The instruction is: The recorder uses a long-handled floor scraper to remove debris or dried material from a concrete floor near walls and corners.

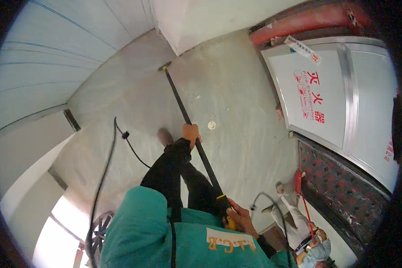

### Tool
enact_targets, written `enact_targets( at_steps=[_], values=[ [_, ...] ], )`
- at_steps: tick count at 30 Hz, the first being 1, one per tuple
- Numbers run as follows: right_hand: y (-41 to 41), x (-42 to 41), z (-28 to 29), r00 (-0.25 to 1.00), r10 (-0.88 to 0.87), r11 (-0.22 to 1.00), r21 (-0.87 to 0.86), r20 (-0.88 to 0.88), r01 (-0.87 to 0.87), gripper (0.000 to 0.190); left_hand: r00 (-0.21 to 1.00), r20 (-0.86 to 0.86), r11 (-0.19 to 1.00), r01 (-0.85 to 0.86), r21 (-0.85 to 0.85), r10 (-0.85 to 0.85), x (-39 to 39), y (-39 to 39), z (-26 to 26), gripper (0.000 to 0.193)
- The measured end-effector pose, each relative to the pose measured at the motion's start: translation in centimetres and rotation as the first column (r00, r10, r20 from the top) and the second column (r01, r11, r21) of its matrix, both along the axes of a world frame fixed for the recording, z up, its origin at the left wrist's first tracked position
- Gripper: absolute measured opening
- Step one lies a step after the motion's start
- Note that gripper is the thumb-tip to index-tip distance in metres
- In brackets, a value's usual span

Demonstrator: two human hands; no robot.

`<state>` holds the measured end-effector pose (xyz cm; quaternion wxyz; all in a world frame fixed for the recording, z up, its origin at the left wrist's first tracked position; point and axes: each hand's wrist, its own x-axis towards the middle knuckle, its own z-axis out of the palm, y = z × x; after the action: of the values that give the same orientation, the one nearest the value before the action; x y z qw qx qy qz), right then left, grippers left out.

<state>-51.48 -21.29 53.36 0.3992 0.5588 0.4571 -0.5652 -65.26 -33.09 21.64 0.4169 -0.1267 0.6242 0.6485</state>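
My left hand (191, 132) is wrapped around the middle of a long black pole (178, 95). Lower down, my right hand (240, 214) grips the pole's thick lower end, close to my waist, where a yellow part shows. The pole slants away from me across the concrete floor (147, 100). At its far end a narrow dark head (164, 66), joined by a yellow collar, rests on the floor near a white wall corner (177, 50). The exact kind of tool cannot be told. A teal apron (187, 244) with lettering covers my front, and one brown shoe (164, 135) shows beside my left wrist.
A black cable (110, 157) loops at my left. White fire extinguisher cabinets (311, 100) stand right, below a red pipe (305, 23). At lower right another person (301, 227) holds a red-handled tool (305, 206). A black spoked wheel (102, 227) shows lower left.
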Motion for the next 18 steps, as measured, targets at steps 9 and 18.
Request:
enact_targets(
  at_steps=[9,18],
  values=[
    [0.2,-1.0,-0.2,0.997,-0.008,1.0,-0.017,-0.071,0.007,0.041,0.84,0.315,0.871,-0.486,0.074,0.442,0.4,1.3,-0.3,0.018],
    [2.2,-0.6,-1.6,0.997,-0.002,0.999,-0.05,-0.081,-0.002,0.042,0.969,0.162,0.982,-0.19,0.009,0.186,-2.8,2.2,2.8,0.017]
  ],
)
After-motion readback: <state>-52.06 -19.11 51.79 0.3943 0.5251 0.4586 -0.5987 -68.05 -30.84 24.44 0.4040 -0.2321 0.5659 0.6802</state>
